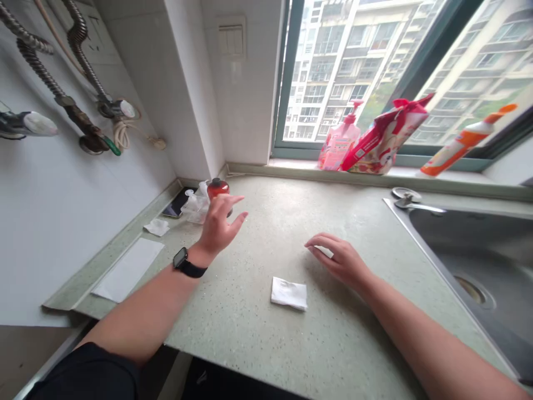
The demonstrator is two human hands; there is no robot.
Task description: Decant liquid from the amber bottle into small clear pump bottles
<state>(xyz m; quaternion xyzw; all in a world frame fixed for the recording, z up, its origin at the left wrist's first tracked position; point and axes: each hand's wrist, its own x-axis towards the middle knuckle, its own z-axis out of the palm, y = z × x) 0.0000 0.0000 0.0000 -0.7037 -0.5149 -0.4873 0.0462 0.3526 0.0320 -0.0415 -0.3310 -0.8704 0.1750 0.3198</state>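
Observation:
My left hand (220, 225), wearing a black watch (186, 261), is raised over the counter with thumb and fingers apart and nothing in it. Just behind it stands a red bottle (217, 188) with a dark cap, its lower part hidden by the hand. Beside that bottle are clear plastic containers (194, 206), partly covered. My right hand (339, 258) hovers above the middle of the counter, its fingers loosely curved and a gap between thumb and fingers; it holds nothing. A folded white tissue (288, 293) lies on the counter below and left of it.
A white sheet (128, 269), a crumpled tissue (157, 226) and a dark phone-like slab (177, 203) lie along the left wall. At right is a steel sink (449, 261) with a strainer (406, 194). A pink pump bottle (339, 141), a red pouch (385, 141) and an orange-white bottle (456, 147) line the windowsill.

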